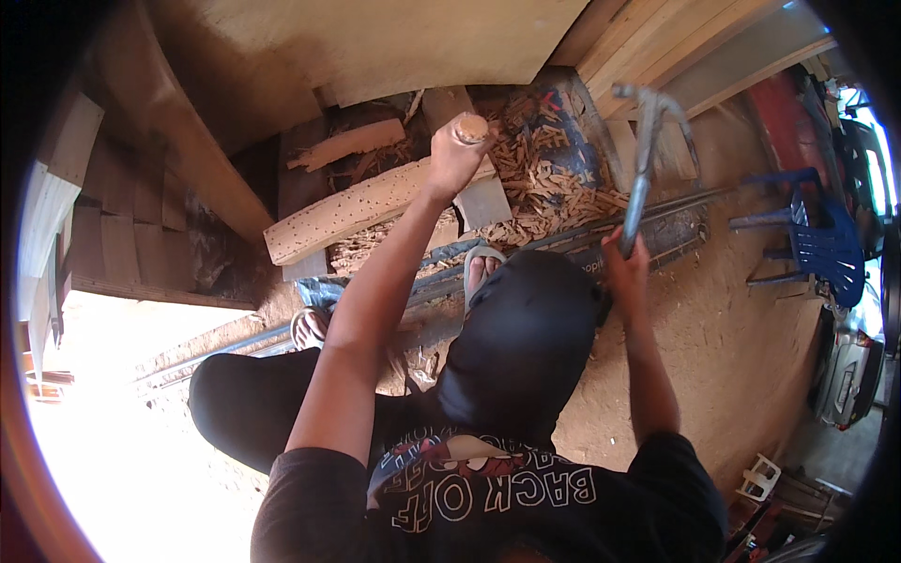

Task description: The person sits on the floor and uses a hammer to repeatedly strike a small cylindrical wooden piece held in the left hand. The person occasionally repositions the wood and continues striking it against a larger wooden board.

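My left hand (pixel 454 167) is closed around a chisel, whose round wooden handle end (pixel 471 129) shows above the fist; its blade is hidden under the hand. Below the fist lies a pale wooden beam (pixel 352 209), its upper face dotted with small notches. The fist stands over the beam's right end. Off to the right, my right hand (pixel 627 267) grips a claw hammer (pixel 645 150) by its shaft, with the head raised and well apart from the chisel.
Wood chips (pixel 549 178) are heaped beyond the beam's right end. A split piece of wood (pixel 352 143) lies behind it. Large wooden panels (pixel 375 42) stand at the far side. To the right is a blue plastic chair (pixel 821 239). My sandalled feet are close to the beam.
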The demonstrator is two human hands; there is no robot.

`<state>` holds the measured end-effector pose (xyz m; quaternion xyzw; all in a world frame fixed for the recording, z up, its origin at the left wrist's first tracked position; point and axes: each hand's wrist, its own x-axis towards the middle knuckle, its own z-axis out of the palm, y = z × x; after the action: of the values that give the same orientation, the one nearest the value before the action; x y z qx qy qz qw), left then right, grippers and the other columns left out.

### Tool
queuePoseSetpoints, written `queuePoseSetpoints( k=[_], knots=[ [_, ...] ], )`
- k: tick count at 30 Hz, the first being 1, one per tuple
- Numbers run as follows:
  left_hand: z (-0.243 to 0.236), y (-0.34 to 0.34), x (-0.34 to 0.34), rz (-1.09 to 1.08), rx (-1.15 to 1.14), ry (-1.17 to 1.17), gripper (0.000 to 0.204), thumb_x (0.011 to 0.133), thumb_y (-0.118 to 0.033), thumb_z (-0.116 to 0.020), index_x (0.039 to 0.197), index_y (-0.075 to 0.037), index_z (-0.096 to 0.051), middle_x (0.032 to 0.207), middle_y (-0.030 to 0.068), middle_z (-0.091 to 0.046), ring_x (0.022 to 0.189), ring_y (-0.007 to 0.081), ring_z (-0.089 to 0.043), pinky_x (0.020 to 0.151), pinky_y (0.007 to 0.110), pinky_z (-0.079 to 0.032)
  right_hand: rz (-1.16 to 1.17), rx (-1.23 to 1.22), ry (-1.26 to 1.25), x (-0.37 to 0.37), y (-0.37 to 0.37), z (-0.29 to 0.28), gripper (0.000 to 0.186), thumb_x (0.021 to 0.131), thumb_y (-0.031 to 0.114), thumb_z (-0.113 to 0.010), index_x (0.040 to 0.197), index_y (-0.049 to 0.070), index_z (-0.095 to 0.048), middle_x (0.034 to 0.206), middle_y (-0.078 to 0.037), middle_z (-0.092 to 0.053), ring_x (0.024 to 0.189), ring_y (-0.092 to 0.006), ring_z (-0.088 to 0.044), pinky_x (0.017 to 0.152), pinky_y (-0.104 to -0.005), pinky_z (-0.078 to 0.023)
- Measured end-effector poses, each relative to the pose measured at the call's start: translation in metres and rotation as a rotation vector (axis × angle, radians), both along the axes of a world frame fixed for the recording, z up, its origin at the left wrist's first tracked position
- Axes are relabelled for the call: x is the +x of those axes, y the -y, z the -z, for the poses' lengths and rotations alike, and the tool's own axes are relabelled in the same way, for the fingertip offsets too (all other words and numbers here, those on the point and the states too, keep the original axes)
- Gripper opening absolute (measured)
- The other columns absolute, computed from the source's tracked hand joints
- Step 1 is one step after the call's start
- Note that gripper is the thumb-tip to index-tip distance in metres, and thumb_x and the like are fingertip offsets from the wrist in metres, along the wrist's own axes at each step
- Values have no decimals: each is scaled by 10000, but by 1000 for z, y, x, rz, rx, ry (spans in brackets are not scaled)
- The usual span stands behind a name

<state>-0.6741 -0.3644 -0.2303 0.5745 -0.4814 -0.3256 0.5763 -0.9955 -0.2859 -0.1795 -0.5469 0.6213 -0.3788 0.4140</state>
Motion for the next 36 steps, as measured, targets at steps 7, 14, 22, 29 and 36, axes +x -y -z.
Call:
queuePoseSetpoints(
  k=[7,14,22,29,36],
  knots=[
    [1,0,-15,-191,-39,-277,259,863,-206,-797,835,-13,-627,772,19,-648,731,93,-565,686,278,-483,-63,226,-409,-63,-5,198,244,872,214,-680,970,3,-605,813,-157,-653,728,-287,-643,696,-405,-493],
    [6,10,-23,-457,-123,-160,109,860,-81,-712,851,-8,-631,779,60,-665,728,138,-601,710,305,-497,10,252,-464,-57,-52,276,257,865,224,-684,972,1,-611,829,-171,-661,759,-317,-656,708,-416,-498],
    [11,22,-46,-728,-207,-175,103,834,-31,-700,882,-3,-613,780,61,-649,734,166,-598,723,331,-494,137,159,-510,-29,-66,291,272,856,235,-688,974,0,-618,847,-188,-670,796,-351,-670,721,-428,-503],
    [-6,-2,51,430,139,-467,222,841,-24,-694,882,-109,-493,826,-7,-507,818,126,-510,850,304,-426,150,235,-111,-25,-75,305,266,840,235,-690,971,11,-638,867,-203,-682,852,-380,-688,745,-436,-512],
    [-17,14,22,75,163,-211,198,829,-25,-746,856,-85,-559,760,-7,-568,736,117,-568,673,281,-442,118,272,-177,-21,-73,259,266,814,207,-659,1003,19,-655,873,-220,-687,874,-383,-690,783,-446,-511]
  ],
)
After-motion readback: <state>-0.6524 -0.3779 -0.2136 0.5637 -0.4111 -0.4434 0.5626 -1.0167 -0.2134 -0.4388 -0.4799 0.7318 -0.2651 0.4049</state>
